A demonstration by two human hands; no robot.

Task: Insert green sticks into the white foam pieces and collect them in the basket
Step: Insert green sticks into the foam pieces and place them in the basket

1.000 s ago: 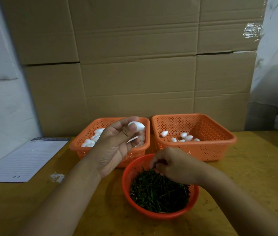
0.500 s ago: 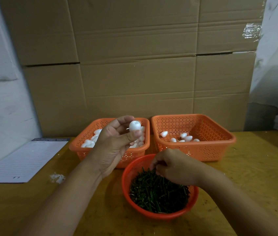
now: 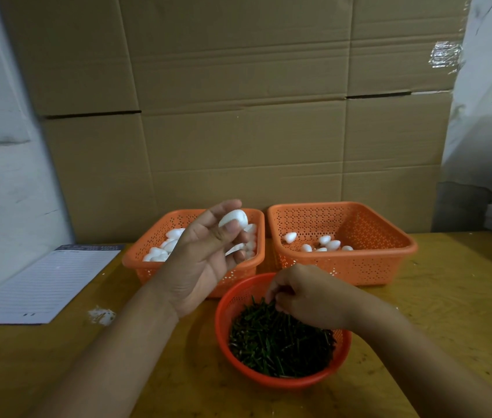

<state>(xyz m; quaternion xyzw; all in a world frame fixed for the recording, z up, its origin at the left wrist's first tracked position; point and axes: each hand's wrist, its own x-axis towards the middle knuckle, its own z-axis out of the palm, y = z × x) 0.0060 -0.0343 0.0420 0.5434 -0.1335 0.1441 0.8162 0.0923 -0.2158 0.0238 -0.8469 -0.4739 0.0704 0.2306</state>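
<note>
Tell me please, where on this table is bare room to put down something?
Free: right of the right basket to the table edge, and between the lined paper and the round stick basket. Crowded: the middle, where baskets stand close.

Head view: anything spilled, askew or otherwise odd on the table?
One thing: a small patch of white crumbs lies loose on the wooden table, between the lined paper pad and the left basket. It looks like foam debris. Nothing else stands out.
</note>
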